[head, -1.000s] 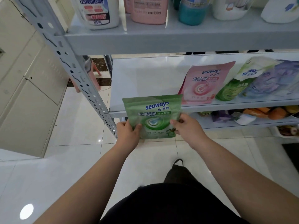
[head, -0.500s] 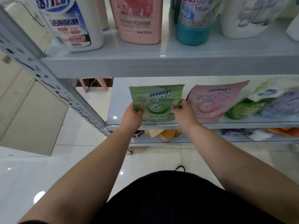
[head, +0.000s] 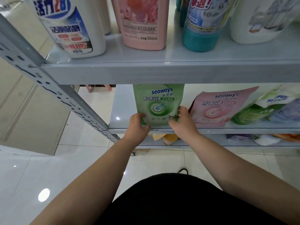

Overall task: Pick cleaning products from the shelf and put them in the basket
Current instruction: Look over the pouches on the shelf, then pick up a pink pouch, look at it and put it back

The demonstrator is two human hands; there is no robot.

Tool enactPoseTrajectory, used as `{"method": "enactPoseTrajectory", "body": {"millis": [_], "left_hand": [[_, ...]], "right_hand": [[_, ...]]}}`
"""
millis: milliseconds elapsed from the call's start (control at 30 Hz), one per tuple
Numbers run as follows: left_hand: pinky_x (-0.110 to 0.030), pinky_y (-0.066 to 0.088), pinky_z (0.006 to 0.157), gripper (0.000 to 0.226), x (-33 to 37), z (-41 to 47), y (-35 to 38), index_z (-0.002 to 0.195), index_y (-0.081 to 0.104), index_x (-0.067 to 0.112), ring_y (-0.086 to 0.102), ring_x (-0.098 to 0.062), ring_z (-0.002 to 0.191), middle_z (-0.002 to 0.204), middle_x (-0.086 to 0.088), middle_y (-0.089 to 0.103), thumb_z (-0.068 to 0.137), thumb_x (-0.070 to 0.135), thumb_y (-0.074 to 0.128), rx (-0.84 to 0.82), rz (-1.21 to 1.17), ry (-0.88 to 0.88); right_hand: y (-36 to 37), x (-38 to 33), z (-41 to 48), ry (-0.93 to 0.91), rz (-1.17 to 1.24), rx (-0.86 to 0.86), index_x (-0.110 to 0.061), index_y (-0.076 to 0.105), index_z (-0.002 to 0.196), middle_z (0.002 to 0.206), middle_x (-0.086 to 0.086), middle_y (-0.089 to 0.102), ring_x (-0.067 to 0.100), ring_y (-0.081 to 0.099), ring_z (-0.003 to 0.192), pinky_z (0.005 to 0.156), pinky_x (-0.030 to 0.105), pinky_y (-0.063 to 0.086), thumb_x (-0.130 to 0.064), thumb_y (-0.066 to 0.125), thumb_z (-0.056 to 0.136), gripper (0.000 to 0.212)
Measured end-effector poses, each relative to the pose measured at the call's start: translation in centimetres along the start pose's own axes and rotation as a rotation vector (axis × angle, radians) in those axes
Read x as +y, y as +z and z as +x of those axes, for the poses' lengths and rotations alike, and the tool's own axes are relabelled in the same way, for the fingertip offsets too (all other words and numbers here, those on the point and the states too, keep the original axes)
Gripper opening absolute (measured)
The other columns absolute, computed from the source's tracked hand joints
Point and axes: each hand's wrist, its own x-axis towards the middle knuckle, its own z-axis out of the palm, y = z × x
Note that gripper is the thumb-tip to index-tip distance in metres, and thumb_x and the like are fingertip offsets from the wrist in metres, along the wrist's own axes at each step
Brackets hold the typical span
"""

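A green seaways pouch (head: 158,103) stands upright on the middle shelf (head: 123,109), its top hidden behind the upper shelf's front edge. My left hand (head: 138,125) grips its lower left corner. My right hand (head: 182,120) grips its lower right corner. A pink seaways pouch (head: 215,108) leans just to the right of it. No basket is in view.
The upper shelf (head: 162,73) holds a white bottle (head: 71,28), a pink 500ml bottle (head: 142,21), a teal bottle (head: 201,25) and a white jug (head: 263,20). More green and purple pouches (head: 266,109) lie at the right. A perforated grey upright (head: 53,88) slants at the left. The lower shelf holds orange items.
Both hands carried the green pouch from in front of the shelf edge up and onto the middle shelf, where it now stands. The camera moved closer to the shelves.
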Motion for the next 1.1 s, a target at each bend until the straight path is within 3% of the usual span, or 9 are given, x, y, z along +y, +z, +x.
{"method": "enactPoseTrajectory", "body": {"millis": [100, 200, 300, 400, 533, 700, 833, 967, 1100], "left_hand": [[-0.029, 0.042, 0.108, 0.054, 0.2, -0.4, -0.3, 0.144, 0.046, 0.02, 0.047, -0.016, 0.117, 0.15, -0.003, 0.027, 0.093, 0.018, 0.065, -0.052, 0.037, 0.001], [-0.031, 0.045, 0.105, 0.055, 0.3, -0.6, -0.8, 0.147, 0.044, 0.022, 0.051, -0.019, 0.114, 0.153, -0.004, 0.025, 0.095, 0.021, 0.064, -0.081, 0.1, 0.008], [-0.029, 0.043, 0.104, 0.059, 0.0, -1.1, -1.0, 0.15, 0.042, 0.02, 0.054, -0.024, 0.121, 0.157, -0.006, 0.024, 0.096, 0.022, 0.064, -0.087, 0.158, 0.037], [-0.035, 0.048, 0.1, 0.062, -0.7, -1.9, -1.2, 0.153, 0.039, 0.018, 0.061, -0.029, 0.112, 0.158, -0.007, 0.026, 0.097, 0.024, 0.063, -0.083, 0.267, 0.079], [-0.034, 0.045, 0.089, 0.056, -2.0, -3.7, -1.0, 0.148, 0.046, 0.011, 0.06, -0.033, 0.112, 0.14, -0.014, 0.052, 0.096, 0.022, 0.062, -0.041, 0.433, 0.235], [-0.038, 0.047, 0.091, 0.048, -2.5, -6.3, 0.1, 0.14, 0.051, 0.017, 0.056, -0.032, 0.119, 0.132, -0.007, 0.06, 0.097, 0.035, 0.057, -0.121, 0.681, 0.324], [-0.04, 0.054, 0.09, 0.046, -1.4, -7.8, 2.4, 0.139, 0.051, 0.019, 0.059, -0.029, 0.118, 0.132, -0.005, 0.061, 0.098, 0.04, 0.056, -0.207, 0.66, 0.343], [-0.043, 0.055, 0.091, 0.045, 1.8, -7.8, 5.1, 0.139, 0.047, 0.021, 0.061, -0.026, 0.116, 0.131, -0.003, 0.061, 0.099, 0.039, 0.055, -0.28, 0.608, 0.316], [-0.043, 0.047, 0.106, 0.062, 6.5, -6.4, 8.1, 0.154, 0.034, 0.022, 0.053, -0.026, 0.132, 0.147, -0.006, 0.05, 0.098, 0.031, 0.06, -0.255, 0.4, 0.265]], "right_hand": [[0.4, 0.1, 0.0, 0.023, -0.036, -0.019, -0.021, 0.052, 0.118, 0.106, -0.002, 0.066, 0.003, 0.06, 0.084, 0.056, 0.007, 0.04, -0.013, 0.067, 0.087, 0.035], [0.6, 0.1, -0.1, 0.017, -0.075, -0.031, -0.023, 0.051, 0.116, 0.104, -0.004, 0.064, -0.009, 0.05, 0.079, 0.051, 0.002, 0.038, -0.012, 0.067, 0.085, 0.037], [0.7, 0.1, -0.7, 0.037, -0.067, -0.053, -0.024, 0.049, 0.118, 0.111, -0.004, 0.063, 0.006, 0.06, 0.091, 0.058, 0.006, 0.038, -0.012, 0.068, 0.084, 0.041], [0.4, 0.3, -1.6, 0.05, -0.086, -0.069, -0.019, 0.051, 0.128, 0.123, 0.001, 0.062, 0.019, 0.061, 0.109, 0.078, 0.023, 0.046, -0.014, 0.069, 0.085, 0.047], [-0.2, 1.0, -4.0, 0.094, -0.346, -0.187, -0.019, 0.049, 0.145, 0.138, 0.005, 0.058, 0.026, 0.058, 0.123, 0.093, 0.032, 0.046, -0.028, 0.063, 0.091, 0.057], [-1.7, 1.9, -7.8, 0.024, -0.602, -0.336, -0.02, 0.069, 0.111, 0.113, 0.002, 0.071, 0.025, 0.066, 0.103, 0.086, 0.037, 0.055, -0.052, 0.051, 0.087, 0.044], [-3.8, 4.6, -9.6, -0.045, -0.795, -0.339, -0.029, 0.063, 0.121, 0.12, -0.004, 0.064, 0.02, 0.06, 0.104, 0.076, 0.032, 0.042, -0.041, 0.052, 0.097, 0.029], [-7.1, 7.0, -10.2, -0.071, -0.827, -0.3, -0.029, 0.061, 0.127, 0.123, -0.005, 0.064, 0.019, 0.06, 0.108, 0.082, 0.033, 0.049, -0.041, 0.052, 0.099, 0.032], [-10.9, 8.8, -9.2, -0.104, -0.85, -0.302, -0.027, 0.059, 0.131, 0.126, -0.002, 0.063, 0.021, 0.059, 0.113, 0.087, 0.032, 0.05, -0.043, 0.051, 0.1, 0.036]]}}
